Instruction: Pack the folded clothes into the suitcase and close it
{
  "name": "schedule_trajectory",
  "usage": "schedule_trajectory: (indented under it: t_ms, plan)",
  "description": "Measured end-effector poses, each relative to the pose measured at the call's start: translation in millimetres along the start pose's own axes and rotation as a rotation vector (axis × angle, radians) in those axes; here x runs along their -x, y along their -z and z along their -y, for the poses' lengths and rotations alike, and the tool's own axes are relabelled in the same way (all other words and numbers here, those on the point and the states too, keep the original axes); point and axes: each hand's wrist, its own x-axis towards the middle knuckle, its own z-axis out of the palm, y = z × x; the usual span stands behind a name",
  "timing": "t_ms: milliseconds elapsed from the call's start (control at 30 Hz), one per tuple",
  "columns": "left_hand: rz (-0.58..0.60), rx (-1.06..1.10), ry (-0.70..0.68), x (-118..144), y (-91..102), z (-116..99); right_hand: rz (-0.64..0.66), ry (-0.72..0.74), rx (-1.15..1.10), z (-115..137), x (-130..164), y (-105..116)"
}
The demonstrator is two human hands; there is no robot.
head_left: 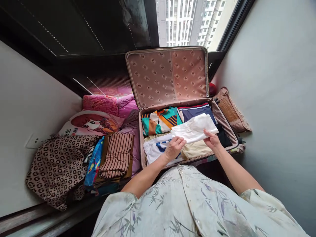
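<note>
Nearest item: your blouse (187, 204), pale, thin fabric printed with grey-green bamboo leaves, buttoned down the front.

Your left hand (174, 147) — fingers curled and pinching the near left corner of the white folded cloth (195, 128). Your right hand (211, 139) — fingers closed on the same cloth's near right edge. The cloth is soft, matte, folded to a flat rectangle, and lies across the middle of the open suitcase (223, 120), on top of the layers below.

Suitcase: soft-sided, lid propped upright, lining beige-pink with a repeated medallion print.

Contents already in, by position:
- far left corner — folded garment (160, 121) in teal, orange and cream blocks
- far right corner — navy piece (196, 110) with red and white stripe
- near left corner — white item with blue print (155, 149)
- near edge, centre — beige fold (195, 149)

By my estimate the packing is well along; the base looks nearly covered.

Left outside, on the ledge to the left of the case: a brown-and-cream striped fold (117, 154), a bright blue printed piece (93, 163), a leopard-pattern garment (58, 166), a cartoon-face pillow (92, 123).
</note>
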Motion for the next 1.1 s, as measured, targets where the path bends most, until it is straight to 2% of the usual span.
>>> schedule_trajectory:
  t_ms: [67,133,200,300,400,467,567,667,733,833,900,967,1033,1100]
  plan:
    - [0.224,-0.020,0.007,-9.9,-33.1,-1.6,-0.123,-0.076,0.174,-0.8,-4.4,40.4]
    - [0.420,-0.045,0.050,-13.3,-59.9,-1.6,-0.203,-0.149,0.305,-3.8,-9.2,71.0]
    - [0.512,-0.068,0.101,-13.1,-77.2,-0.6,-0.225,-0.170,0.359,-8.1,-16.0,88.8]
    - [0.538,-0.097,0.145,-14.0,-84.7,-0.1,-0.218,-0.159,0.436,-14.8,-30.1,96.2]
    - [0.549,-0.102,0.161,-22.0,-78.4,-5.3,-0.188,-0.098,0.519,-14.4,-44.6,97.6]
    - [0.522,-0.102,0.146,-30.3,-73.4,-13.0,-0.153,-0.040,0.570,-6.3,-51.6,104.5]
    - [0.460,-0.097,0.076,-43.7,-73.9,-28.4,-0.109,0.054,0.649,15.1,-57.0,126.5]
    - [0.455,-0.047,0.018,-54.1,-88.0,-41.7,-0.099,0.129,0.978,35.6,-57.9,151.4]
    - [0.498,0.017,0.009,-57.6,-101.2,-47.3,-0.100,0.114,1.201,43.5,-57.2,162.0]
    - [0.582,0.054,0.002,-59.0,-114.8,-52.1,-0.086,0.054,1.306,48.2,-55.8,166.5]
    - [0.612,0.027,-0.010,-59.8,-113.8,-54.2,-0.064,0.042,1.332,50.1,-54.3,165.7]
    - [0.601,-0.004,-0.005,-61.7,-102.8,-55.2,-0.031,0.037,1.328,52.8,-51.5,164.3]
    - [0.556,-0.023,0.027,-64.2,-82.3,-53.8,0.053,0.041,1.238,56.7,-46.6,161.1]
    - [0.467,-0.035,0.078,-66.0,-53.7,-49.7,0.163,0.057,1.068,60.8,-39.5,152.9]
